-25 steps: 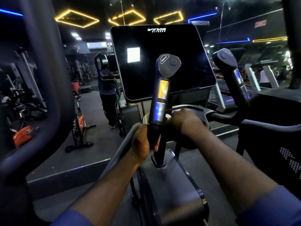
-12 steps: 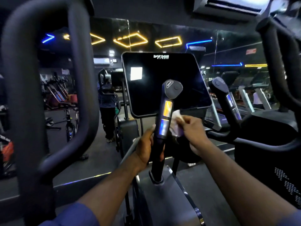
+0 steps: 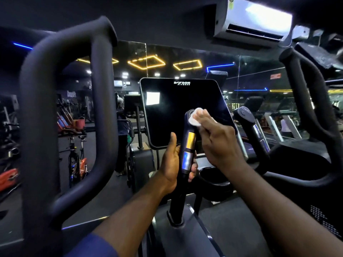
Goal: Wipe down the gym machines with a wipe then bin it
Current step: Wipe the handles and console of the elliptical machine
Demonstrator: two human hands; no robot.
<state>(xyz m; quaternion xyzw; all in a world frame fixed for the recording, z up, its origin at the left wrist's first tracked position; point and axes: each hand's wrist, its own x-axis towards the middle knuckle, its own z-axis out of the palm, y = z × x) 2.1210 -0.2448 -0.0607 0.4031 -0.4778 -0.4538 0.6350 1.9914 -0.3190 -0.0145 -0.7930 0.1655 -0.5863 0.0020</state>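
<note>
The left bar (image 3: 55, 127) fills the near left as a thick closed loop. Its inner upright stands well left of the screen (image 3: 178, 115), with an open strip of floor (image 3: 111, 191) between them. The right bar (image 3: 313, 101) curves down the right edge and sweeps low across toward the machine's middle, leaving open room above it. A mirror (image 3: 167, 51) spans the wall behind, and an air conditioner (image 3: 254, 21) hangs above its top edge at the upper right. The dark screen tilts back in the centre, its lower right corner hidden behind the right hand (image 3: 217, 145). Below, the shroud (image 3: 194, 242) slopes toward the camera, and the grip (image 3: 189, 143) rises from it, upright, in front of the screen's lower right part. A second grip (image 3: 250, 123) leans to the right of it, and the right hand partly fills the gap between the two. A cup holder (image 3: 209, 175) sits low between them, under the right wrist. The left hand (image 3: 172, 164) wraps the grip's lower half from the left, fingers curled round to its right side and thumb straight up beside it. The right hand holds the wipe (image 3: 194, 118) bunched in its fingertips and presses it on the right side of the grip's rounded head, at the top.
</note>
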